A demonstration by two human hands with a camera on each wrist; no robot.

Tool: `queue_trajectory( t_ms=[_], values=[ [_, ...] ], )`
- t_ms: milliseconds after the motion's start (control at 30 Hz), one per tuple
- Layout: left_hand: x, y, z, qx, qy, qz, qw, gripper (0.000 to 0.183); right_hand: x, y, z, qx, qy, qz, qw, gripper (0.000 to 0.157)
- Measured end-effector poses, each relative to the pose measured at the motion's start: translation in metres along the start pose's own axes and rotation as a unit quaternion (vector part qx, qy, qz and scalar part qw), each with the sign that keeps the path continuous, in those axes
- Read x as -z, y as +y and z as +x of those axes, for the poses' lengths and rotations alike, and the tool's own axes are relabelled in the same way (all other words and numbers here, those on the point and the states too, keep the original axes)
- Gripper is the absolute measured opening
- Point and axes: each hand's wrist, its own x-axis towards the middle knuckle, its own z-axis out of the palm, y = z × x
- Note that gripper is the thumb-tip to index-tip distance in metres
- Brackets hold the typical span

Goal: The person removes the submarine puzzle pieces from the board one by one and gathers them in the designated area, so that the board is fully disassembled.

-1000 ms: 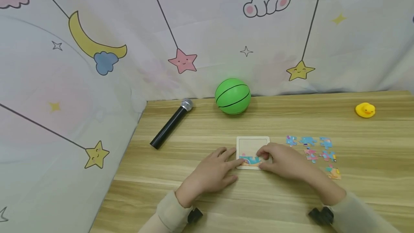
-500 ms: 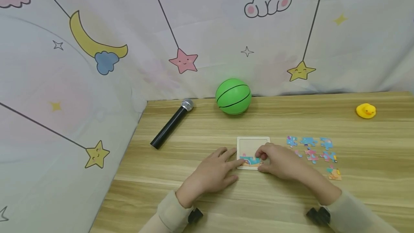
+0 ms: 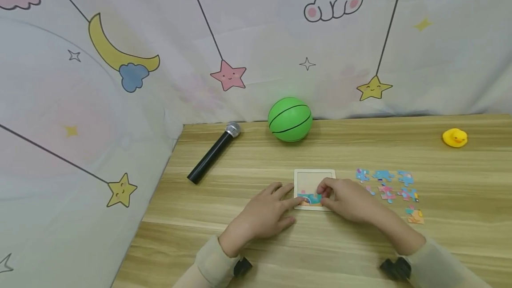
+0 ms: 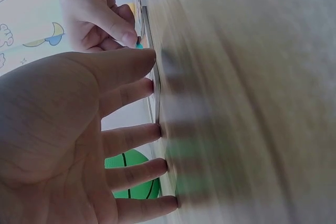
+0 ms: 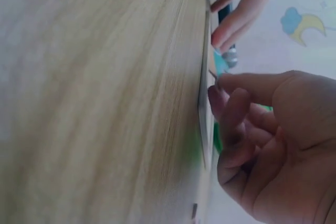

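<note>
A shallow square puzzle tray [image 3: 314,171] with a pale rim lies on the table. Teal and orange puzzle pieces [image 3: 314,199] fill its near strip; bare backing shows above them. My left hand [image 3: 264,213] lies spread at the left side, one finger resting on the fitted pieces. Over the tray's lower right corner, my right hand [image 3: 351,200] pinches a puzzle piece between thumb and forefinger, mostly covered by the fingers. Teal peeks out by the right thumb in the left wrist view. The right wrist view shows the other right fingers [image 5: 239,156] curled.
Several loose jigsaw pieces [image 3: 385,175] in blue, pink and orange lie right of the tray. Farther back are a black microphone [image 3: 211,156], a green ball [image 3: 290,120] and a yellow rubber duck [image 3: 455,138]. A printed cloth [image 3: 272,34] hangs behind the wooden table [image 3: 280,261].
My right thumb has moved up closer to the forefinger at the tray's corner. A pink loose piece, covered by that hand a second ago, is now partly visible. My left hand stays put.
</note>
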Motion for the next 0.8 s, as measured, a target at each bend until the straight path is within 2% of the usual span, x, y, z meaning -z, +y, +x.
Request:
queue_trajectory(
  t_ms=[300,467,633,800],
  values=[
    [0.000,0.000,0.000,0.001,-0.002,-0.002,1.0000,0.053,0.005,0.004,-0.007,-0.005,0.007,0.036,0.999,0.005],
    [-0.001,0.000,0.001,0.000,-0.003,0.002,1.0000,0.053,0.018,0.010,-0.020,-0.014,0.009,0.051,0.999,0.005],
    [0.000,0.001,0.000,0.000,-0.003,0.005,1.0000,0.054,0.033,0.024,-0.036,-0.020,0.022,0.039,0.999,0.006],
    [0.001,0.001,0.000,-0.003,0.000,0.006,1.0000,0.054,0.046,0.041,-0.053,-0.009,0.039,0.029,0.999,0.006]
  ],
)
